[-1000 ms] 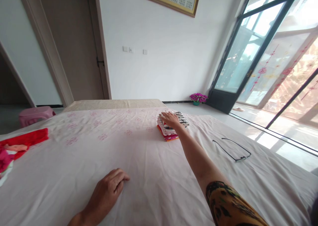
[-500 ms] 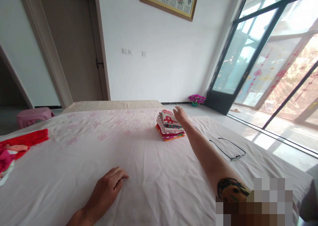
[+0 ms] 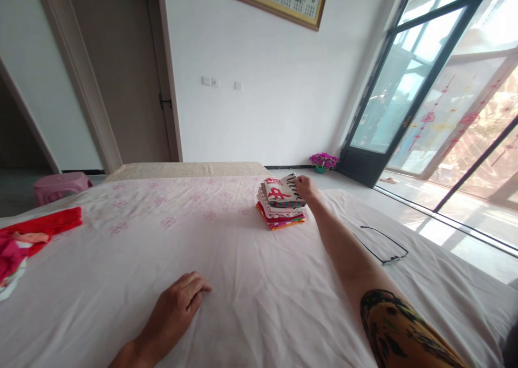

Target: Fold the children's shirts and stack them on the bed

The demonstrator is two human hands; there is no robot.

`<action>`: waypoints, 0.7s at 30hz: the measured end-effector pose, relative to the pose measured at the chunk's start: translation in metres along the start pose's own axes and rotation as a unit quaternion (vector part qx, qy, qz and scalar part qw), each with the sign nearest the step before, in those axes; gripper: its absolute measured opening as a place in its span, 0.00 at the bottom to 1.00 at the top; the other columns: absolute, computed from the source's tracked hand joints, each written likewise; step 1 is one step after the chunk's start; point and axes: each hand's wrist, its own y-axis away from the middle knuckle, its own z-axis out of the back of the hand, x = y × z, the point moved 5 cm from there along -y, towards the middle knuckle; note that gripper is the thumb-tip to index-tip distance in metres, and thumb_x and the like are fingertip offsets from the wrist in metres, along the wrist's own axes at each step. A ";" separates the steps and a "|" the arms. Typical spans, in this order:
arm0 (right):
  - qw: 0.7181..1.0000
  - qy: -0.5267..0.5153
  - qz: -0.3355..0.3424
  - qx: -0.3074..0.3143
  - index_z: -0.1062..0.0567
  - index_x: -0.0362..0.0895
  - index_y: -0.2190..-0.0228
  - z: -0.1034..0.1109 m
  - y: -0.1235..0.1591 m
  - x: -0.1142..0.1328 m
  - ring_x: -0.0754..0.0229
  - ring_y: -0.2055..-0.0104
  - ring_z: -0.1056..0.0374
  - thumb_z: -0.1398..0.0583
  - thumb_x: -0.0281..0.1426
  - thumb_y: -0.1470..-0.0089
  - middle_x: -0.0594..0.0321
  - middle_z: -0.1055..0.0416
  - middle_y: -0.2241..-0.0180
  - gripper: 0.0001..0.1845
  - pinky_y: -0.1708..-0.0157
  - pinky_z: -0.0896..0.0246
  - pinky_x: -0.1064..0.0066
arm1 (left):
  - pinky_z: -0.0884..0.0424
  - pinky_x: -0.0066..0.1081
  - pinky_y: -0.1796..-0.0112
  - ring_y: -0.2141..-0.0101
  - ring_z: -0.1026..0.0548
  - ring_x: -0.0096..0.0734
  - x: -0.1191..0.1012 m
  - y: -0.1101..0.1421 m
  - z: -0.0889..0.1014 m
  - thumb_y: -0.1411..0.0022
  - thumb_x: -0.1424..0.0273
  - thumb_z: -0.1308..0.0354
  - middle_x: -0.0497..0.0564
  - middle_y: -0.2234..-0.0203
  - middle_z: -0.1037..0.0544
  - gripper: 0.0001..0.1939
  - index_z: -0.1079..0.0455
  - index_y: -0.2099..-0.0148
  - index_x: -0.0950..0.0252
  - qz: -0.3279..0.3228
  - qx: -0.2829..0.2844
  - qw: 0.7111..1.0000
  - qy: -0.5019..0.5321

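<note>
A small stack of folded cloths (image 3: 280, 209) stands on the bed sheet, right of centre. The top one is a white folded cloth (image 3: 283, 191) with red characters and black lettering. My right hand (image 3: 306, 188) reaches out to the stack's far right corner, its fingers closed on the edge of that top cloth; the fingertips are partly hidden. Further down the stack, white, pink, red and orange edges show. My left hand (image 3: 178, 303) rests on the sheet nearer to me, fingers loosely bent and holding nothing.
Eyeglasses (image 3: 384, 245) lie on the white bed sheet (image 3: 238, 281), right of my forearm. Rumpled red cloth (image 3: 52, 222) lies at the left. Beyond the bed stand a pink stool (image 3: 62, 187), a pot of purple flowers (image 3: 324, 160) and a glass door (image 3: 388, 87).
My right hand has come down from above the stack's corner onto the top cloth's edge. More of its black lettering now shows. The left hand has stayed in place.
</note>
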 end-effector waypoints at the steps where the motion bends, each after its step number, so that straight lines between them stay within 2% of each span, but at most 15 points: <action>1: 1.000 -0.006 0.012 -0.003 0.23 0.44 0.55 0.000 -0.003 0.003 0.56 0.56 0.29 0.50 0.41 0.39 0.56 0.23 0.57 0.22 0.61 0.38 0.72 | 0.30 0.27 0.58 0.61 0.24 0.29 0.000 0.000 0.000 0.38 0.78 0.52 0.48 0.65 0.22 0.13 0.28 0.63 0.59 0.001 0.002 1.000 0.000; 4: 1.000 -0.009 0.023 0.018 0.22 0.42 0.58 -0.006 -0.006 0.005 0.57 0.60 0.29 0.47 0.38 0.40 0.56 0.22 0.61 0.19 0.64 0.39 0.73 | 0.30 0.27 0.58 0.61 0.24 0.29 0.001 0.000 -0.001 0.38 0.78 0.52 0.48 0.65 0.22 0.13 0.28 0.63 0.59 -0.001 0.003 1.000 0.002; 8: 0.999 0.006 -0.002 0.047 0.20 0.39 0.63 -0.012 -0.001 -0.007 0.53 0.62 0.28 0.46 0.36 0.42 0.50 0.23 0.65 0.17 0.64 0.39 0.69 | 0.29 0.28 0.57 0.61 0.24 0.30 0.003 0.000 -0.002 0.38 0.78 0.51 0.48 0.65 0.22 0.12 0.28 0.63 0.59 -0.002 -0.001 1.000 0.006; 11: 0.999 0.019 -0.019 0.025 0.23 0.38 0.53 -0.003 0.005 -0.006 0.48 0.53 0.30 0.48 0.36 0.41 0.44 0.25 0.55 0.22 0.56 0.38 0.63 | 0.29 0.27 0.58 0.61 0.24 0.30 0.003 0.000 -0.001 0.38 0.78 0.51 0.49 0.65 0.22 0.13 0.27 0.63 0.59 -0.005 -0.001 1.000 0.012; 13: 1.000 0.025 -0.007 -0.007 0.30 0.40 0.44 0.006 0.009 0.007 0.46 0.46 0.35 0.50 0.36 0.39 0.44 0.31 0.46 0.25 0.49 0.42 0.58 | 0.29 0.27 0.59 0.61 0.24 0.30 0.002 -0.001 0.000 0.39 0.78 0.51 0.49 0.65 0.22 0.13 0.27 0.64 0.59 -0.007 -0.006 1.000 0.017; 15: 0.998 0.029 0.047 -0.033 0.36 0.44 0.39 0.011 0.015 0.032 0.47 0.40 0.41 0.53 0.38 0.36 0.48 0.37 0.40 0.27 0.43 0.48 0.55 | 0.29 0.27 0.59 0.62 0.24 0.30 0.000 -0.002 0.002 0.39 0.78 0.51 0.48 0.66 0.22 0.13 0.27 0.64 0.59 -0.004 -0.011 1.000 0.020; 17: 0.991 0.038 0.125 -0.030 0.40 0.49 0.37 0.006 0.024 0.059 0.47 0.36 0.47 0.56 0.42 0.35 0.54 0.42 0.37 0.28 0.39 0.52 0.51 | 0.29 0.27 0.59 0.62 0.24 0.30 -0.001 -0.002 0.003 0.39 0.78 0.51 0.48 0.66 0.22 0.13 0.27 0.64 0.59 -0.002 -0.009 1.000 0.020; 19: 0.979 0.056 0.195 0.017 0.43 0.53 0.36 -0.009 0.037 0.080 0.47 0.33 0.53 0.57 0.45 0.34 0.58 0.46 0.34 0.29 0.38 0.55 0.47 | 0.30 0.28 0.59 0.62 0.24 0.30 -0.002 -0.002 0.004 0.40 0.80 0.52 0.48 0.66 0.22 0.14 0.27 0.64 0.60 -0.001 -0.007 1.000 0.017; 21: 0.964 0.078 0.240 0.083 0.44 0.56 0.36 -0.031 0.050 0.087 0.47 0.32 0.55 0.56 0.45 0.34 0.60 0.49 0.33 0.28 0.39 0.56 0.44 | 0.30 0.28 0.58 0.62 0.25 0.30 -0.003 -0.002 0.005 0.40 0.81 0.53 0.49 0.66 0.22 0.15 0.27 0.63 0.60 -0.001 -0.012 1.000 0.014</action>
